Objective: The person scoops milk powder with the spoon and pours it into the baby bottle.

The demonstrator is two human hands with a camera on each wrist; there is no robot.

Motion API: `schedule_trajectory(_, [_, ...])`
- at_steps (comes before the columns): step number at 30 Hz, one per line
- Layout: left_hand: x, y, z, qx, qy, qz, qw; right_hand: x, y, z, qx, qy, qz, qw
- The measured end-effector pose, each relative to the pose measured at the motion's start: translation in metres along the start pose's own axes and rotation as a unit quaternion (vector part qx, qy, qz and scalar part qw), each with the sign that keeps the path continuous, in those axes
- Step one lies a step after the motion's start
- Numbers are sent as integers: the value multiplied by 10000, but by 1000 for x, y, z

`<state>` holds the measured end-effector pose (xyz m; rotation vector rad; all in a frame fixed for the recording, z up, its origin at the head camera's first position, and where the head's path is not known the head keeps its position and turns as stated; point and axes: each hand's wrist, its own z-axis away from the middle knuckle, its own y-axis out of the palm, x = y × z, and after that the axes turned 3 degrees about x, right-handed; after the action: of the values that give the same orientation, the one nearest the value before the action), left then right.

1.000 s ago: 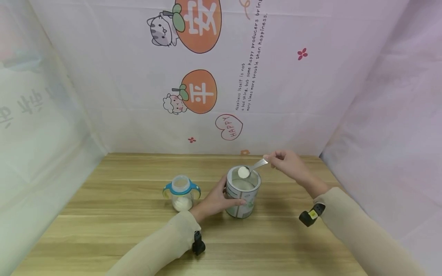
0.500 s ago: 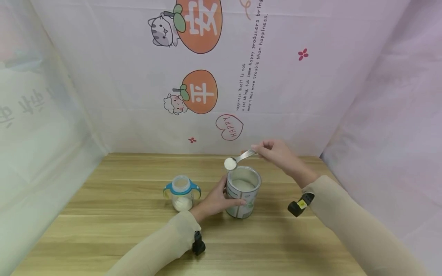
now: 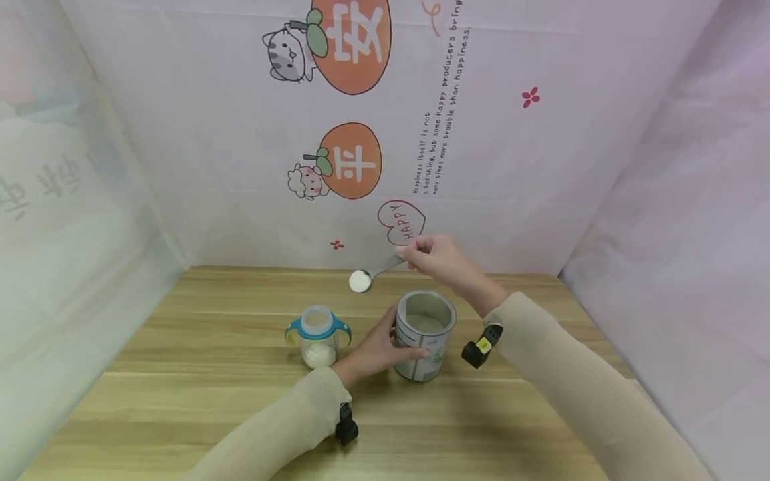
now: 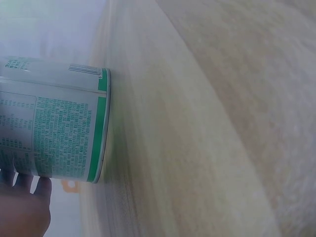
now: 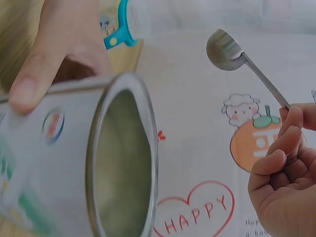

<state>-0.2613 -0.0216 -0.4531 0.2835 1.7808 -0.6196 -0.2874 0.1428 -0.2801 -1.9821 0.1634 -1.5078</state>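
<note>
My right hand (image 3: 442,262) pinches the handle of a metal measuring spoon (image 5: 224,51), whose round bowl is heaped with white powder (image 3: 359,281). In the head view the spoon hangs in the air, left of and above the open can. That can (image 3: 421,354) is white and green, stands upright, and has pale powder inside. Around its left side my left hand (image 3: 379,347) grips, thumb across the front; the left wrist view shows fingertips on its printed wall. Left of the can stands an uncapped baby bottle (image 3: 319,353) with a blue collar, two handles and white powder at the bottom.
The wooden table (image 3: 228,401) carries the can and the bottle. A white printed cloth (image 3: 240,220) rises behind the table's back edge, and pale cloth walls (image 3: 680,267) flank both sides.
My right hand has carried the filled spoon left and up, from over the can's mouth to the air beyond it, nearer the bottle. The left hand still holds the can in place.
</note>
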Motion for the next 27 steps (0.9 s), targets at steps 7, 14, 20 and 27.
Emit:
schedule_trajectory(7, [0, -1, 0, 15, -32, -21, 10000, 6, 20, -9, 131, -226, 49, 9996])
schedule_trajectory(14, [0, -1, 0, 18, -124, -126, 9998, 9, 38, -17, 198, -348, 53, 9992])
schedule_trajectory(20, [2, -2, 0, 34, -157, -304, 9994, 8, 55, -23, 295, -444, 125, 9985])
schedule_trajectory(27, [7, -5, 0, 148, -32, -344, 9993, 6, 74, -26, 409, -644, 554, 9955])
